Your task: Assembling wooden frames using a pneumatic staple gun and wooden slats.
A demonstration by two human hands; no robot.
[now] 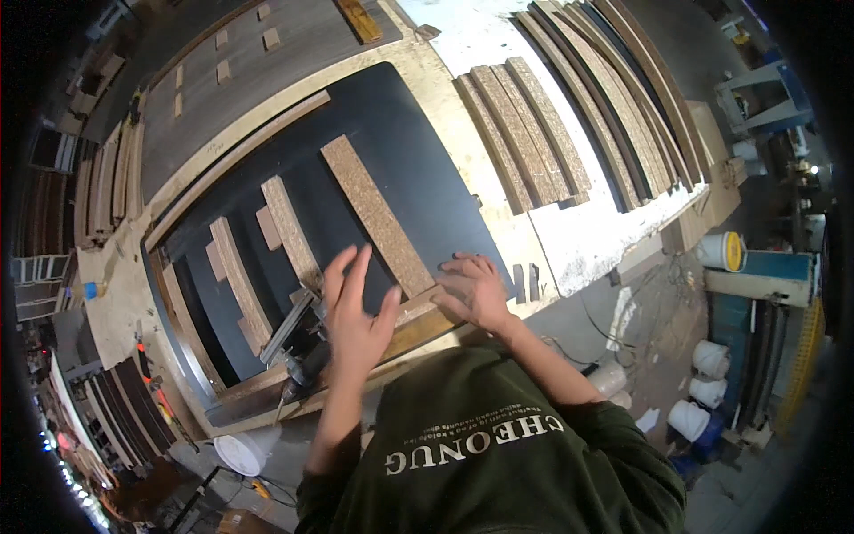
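My left hand (358, 311) is open, fingers spread, above the front edge of a black panel (418, 133). Beside its wrist lies a tool with a long metal magazine (289, 327), which looks like a staple gun; my forearm partly covers it. My right hand (480, 292) is also open, its fingers loosely bent at the near end of a wide particleboard strip (378, 214). Whether its fingertips touch the wood is hard to tell. That strip lies flat on the panel, reaching the front frame rail (414, 331). Two narrower strips (289, 227) (240, 285) stand to the left, with small blocks against them.
Particleboard strips (525, 133) lie on the white surface at the right, beside a longer stack of strips (614, 98). A grey panel (249, 80) with small wooden blocks is at the far left. White buckets (712, 359) stand on the floor at the right, another bucket (240, 454) below the table.
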